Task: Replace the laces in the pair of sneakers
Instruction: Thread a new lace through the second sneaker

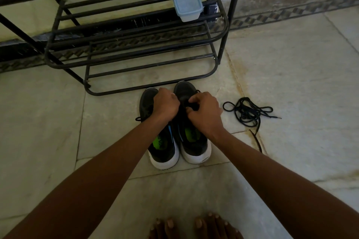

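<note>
Black lace (pixel 191 105) on the right sneaker (pixel 194 136) sits pinched in both hands' grip, left (pixel 166 104) and right (pixel 205 111); unthreading it likely comes next.

Pale stone floor (pixel 291 75), black metal rack (pixel 124 44) against the wall, a lidded plastic box (pixel 187 5) on it, daylight streaking top right.

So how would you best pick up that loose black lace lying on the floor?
Pinch the loose lace at its stiff tip, coming from above on the right. That end sticks out free of the tangled loops, so it should pull out without knotting.
</note>
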Tool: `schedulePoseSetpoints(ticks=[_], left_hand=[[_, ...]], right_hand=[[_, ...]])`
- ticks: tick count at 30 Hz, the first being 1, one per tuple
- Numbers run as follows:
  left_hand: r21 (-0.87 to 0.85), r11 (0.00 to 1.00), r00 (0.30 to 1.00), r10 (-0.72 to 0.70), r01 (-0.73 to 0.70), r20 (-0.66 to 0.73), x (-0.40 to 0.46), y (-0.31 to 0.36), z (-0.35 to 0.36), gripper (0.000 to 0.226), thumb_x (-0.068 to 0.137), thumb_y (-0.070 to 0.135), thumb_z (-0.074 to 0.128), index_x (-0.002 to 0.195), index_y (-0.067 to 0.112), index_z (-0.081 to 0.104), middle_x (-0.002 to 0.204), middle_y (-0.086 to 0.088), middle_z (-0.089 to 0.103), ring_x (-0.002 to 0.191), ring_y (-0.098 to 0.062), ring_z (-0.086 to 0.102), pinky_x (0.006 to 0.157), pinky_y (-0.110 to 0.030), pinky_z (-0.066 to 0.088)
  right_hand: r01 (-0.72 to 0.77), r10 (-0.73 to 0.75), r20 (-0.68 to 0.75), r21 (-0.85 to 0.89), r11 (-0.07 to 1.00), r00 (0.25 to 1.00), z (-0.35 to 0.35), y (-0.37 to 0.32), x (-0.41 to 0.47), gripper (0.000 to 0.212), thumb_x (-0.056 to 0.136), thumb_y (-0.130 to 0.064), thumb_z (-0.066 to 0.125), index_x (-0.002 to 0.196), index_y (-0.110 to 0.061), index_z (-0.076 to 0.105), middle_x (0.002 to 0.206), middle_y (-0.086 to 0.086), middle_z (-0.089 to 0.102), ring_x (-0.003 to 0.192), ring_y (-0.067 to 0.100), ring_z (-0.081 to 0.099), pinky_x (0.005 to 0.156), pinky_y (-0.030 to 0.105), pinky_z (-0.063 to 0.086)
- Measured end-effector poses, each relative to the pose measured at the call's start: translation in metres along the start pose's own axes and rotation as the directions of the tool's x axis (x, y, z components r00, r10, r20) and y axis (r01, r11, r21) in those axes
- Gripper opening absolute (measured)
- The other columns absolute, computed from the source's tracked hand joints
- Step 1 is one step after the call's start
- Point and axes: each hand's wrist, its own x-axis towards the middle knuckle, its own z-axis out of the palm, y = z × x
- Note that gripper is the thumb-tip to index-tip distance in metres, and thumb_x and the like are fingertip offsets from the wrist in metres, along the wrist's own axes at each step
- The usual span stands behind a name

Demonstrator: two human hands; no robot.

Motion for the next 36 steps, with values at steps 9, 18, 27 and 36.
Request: schedulePoseSetpoints(ticks=[9, 18, 27, 36], left_hand=[[-0.514, 0.827, 0.973, 0.169, -0.227, -0.157, -0.008, 0.002, -0.037, 0.009, 0.105, 0.008, 0.035, 0.111, 0.014, 0.039, 0.085, -0.009, 0.055, 0.065, -0.014, 0.062, 0.062, -0.028, 0.051], [0.585, 0.509, 0.714, 0.675, -0.632, 0.184, -0.008, -0.008, -0.074, 0.028, 0.101, 0.036, 0.059, 0.095, 0.011, 0.069, 0.097, 0.000, 0.042, 0.090, -0.016, 0.045, 0.062, -0.033, 0.035], [-0.751, 0.598, 0.870, 0.489, -0.281, 0.063, -0.040, 0.026, -0.110, 0.037, 0.112, 0.029, 0.029, 0.086, 0.010, 0.047, 0.064, -0.002, 0.046, 0.057, -0.016, 0.049, 0.069, -0.035, 0.054], [0.718, 0.539, 0.882, 0.408, -0.441, 0.236, -0.037, 0.011, -0.120, 0.031, 0.099, 0.043, 0.060, 0.121, 0.021, 0.061, 0.111, -0.010, 0.062, 0.094, -0.024, 0.060, 0.077, -0.038, 0.050]], right_hand=[[0.072, -0.070, 0.024, -0.093, 0.993, 0.997, -0.005, 0.018, -0.029, 0.034, 0.079, -0.020, 0.072, 0.110, -0.022, 0.060, 0.110, -0.006, 0.046, 0.106, 0.012, 0.042, 0.095, 0.041, 0.033], [0.047, -0.049, -0.028, -0.068, 0.997, 0.998, -0.003, 0.025, -0.029, 0.035, 0.072, -0.012, 0.073, 0.096, -0.025, 0.052, 0.104, -0.004, 0.049, 0.100, 0.018, 0.049, 0.088, 0.040, 0.033], [0.063, -0.068, -0.031, -0.127, 0.990, 0.997, 0.001, 0.028, -0.026, 0.035, 0.070, -0.011, 0.072, 0.091, -0.026, 0.047, 0.100, -0.004, 0.044, 0.095, 0.014, 0.040, 0.087, 0.041, 0.033], [0.086, -0.093, -0.033, -0.170, 0.982, 0.995, 0.003, 0.028, -0.025, 0.032, 0.073, -0.013, 0.067, 0.092, -0.025, 0.045, 0.099, -0.003, 0.043, 0.094, 0.018, 0.040, 0.087, 0.044, 0.038]])
